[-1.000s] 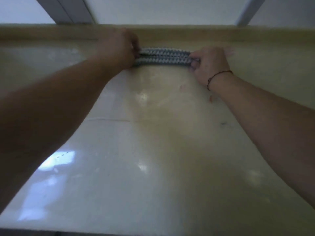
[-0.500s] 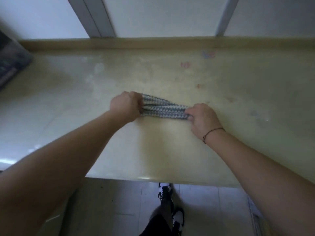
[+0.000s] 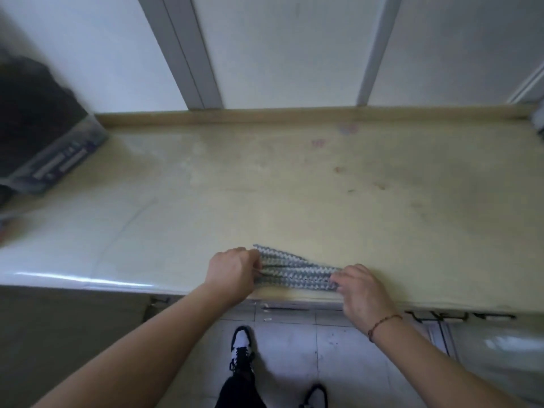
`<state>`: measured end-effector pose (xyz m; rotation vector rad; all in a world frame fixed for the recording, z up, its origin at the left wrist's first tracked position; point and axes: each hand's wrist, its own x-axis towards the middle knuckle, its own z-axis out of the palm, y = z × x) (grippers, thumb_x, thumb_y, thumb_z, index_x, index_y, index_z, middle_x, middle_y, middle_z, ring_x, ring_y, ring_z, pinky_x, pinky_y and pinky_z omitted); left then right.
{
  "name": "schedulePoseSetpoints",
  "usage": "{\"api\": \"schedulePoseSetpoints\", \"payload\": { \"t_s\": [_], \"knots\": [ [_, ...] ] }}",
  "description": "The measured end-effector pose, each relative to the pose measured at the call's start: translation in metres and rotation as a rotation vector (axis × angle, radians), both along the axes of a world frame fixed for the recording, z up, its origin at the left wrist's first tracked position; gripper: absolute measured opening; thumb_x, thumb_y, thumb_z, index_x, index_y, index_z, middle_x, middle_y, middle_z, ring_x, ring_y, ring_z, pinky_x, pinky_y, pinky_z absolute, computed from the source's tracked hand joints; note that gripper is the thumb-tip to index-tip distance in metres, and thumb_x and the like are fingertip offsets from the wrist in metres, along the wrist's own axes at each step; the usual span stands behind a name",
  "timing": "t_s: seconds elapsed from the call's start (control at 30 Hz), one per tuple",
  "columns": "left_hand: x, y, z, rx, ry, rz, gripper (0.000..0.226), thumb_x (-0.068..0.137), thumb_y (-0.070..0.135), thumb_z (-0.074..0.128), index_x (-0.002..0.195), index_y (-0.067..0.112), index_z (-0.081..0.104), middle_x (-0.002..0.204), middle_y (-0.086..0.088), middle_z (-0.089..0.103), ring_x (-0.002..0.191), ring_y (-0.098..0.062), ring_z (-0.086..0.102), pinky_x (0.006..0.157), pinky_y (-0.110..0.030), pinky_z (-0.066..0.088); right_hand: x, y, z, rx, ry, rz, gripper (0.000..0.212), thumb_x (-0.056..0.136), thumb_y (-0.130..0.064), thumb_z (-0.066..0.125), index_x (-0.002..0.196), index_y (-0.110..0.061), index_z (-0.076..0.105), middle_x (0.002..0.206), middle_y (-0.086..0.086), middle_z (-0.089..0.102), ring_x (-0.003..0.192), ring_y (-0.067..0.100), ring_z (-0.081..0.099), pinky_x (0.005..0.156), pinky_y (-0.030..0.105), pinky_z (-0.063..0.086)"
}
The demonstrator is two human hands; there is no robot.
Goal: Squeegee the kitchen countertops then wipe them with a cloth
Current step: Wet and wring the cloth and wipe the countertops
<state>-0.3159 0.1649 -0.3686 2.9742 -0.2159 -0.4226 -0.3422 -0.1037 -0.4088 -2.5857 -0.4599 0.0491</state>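
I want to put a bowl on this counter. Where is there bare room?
The widest bare patch of the countertop lies between the cloth and the back ledge. The far left is crowded by a dark appliance. The front edge is taken by the left hand and right hand.

- Cloth point(image 3: 294, 270): grey-and-white knit, bunched into a long narrow band, lying flat near the table's front edge.
- Table point(image 3: 294, 187): pale yellow-cream, glossy, faintly stained.

The cloth point(image 3: 294, 273) lies on the countertop point(image 3: 265, 195), right at its front edge. Left hand point(image 3: 232, 275) grips the cloth's left end, right hand point(image 3: 360, 290) its right end. A box point(image 3: 56, 160) sits far left of the cloth, w/ the wall point(image 3: 288, 51) behind.
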Motion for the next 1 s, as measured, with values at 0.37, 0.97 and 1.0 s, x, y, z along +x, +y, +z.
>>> {"api": "schedulePoseSetpoints", "payload": {
  "t_s": [0.37, 0.97, 1.0],
  "knots": [
    [-0.018, 0.135, -0.001, 0.017, -0.044, -0.051, 0.028, 0.056, 0.030, 0.076, 0.071, 0.032, 0.053, 0.062, 0.011, 0.056, 0.055, -0.014, 0.056, 0.049, -0.023, 0.026, -0.016, 0.123, -0.004, 0.108, -0.068, 0.059, 0.028, 0.064, 0.011, 0.061, 0.080, -0.011, 0.070, 0.078, -0.002, 0.060, 0.074, 0.016, 0.047, 0.067, 0.023, 0.040],
    [0.208, 0.245, -0.017, -0.031, -0.346, -0.123, 0.022, 0.070, 0.032, 0.047, 0.079, 0.023, 0.064, 0.077, 0.000, 0.063, 0.073, -0.030, 0.062, 0.060, -0.032, 0.041, 0.210, 0.234, -0.014, 0.060, -0.197, -0.075, 0.024, 0.069, 0.006, 0.060, 0.085, -0.001, 0.076, 0.079, 0.015, 0.068, 0.072, 0.030, 0.061, 0.072, 0.026, 0.043],
    [0.233, 0.245, -0.017, -0.021, -0.320, -0.096, 0.022, 0.074, 0.031, 0.050, 0.087, 0.024, 0.066, 0.085, -0.001, 0.065, 0.081, -0.031, 0.062, 0.066, -0.033, 0.042, 0.239, 0.239, -0.013, 0.030, -0.182, -0.091, 0.024, 0.068, 0.004, 0.059, 0.086, 0.000, 0.076, 0.078, 0.018, 0.069, 0.070, 0.033, 0.063, 0.071, 0.025, 0.044]
  ]
}}
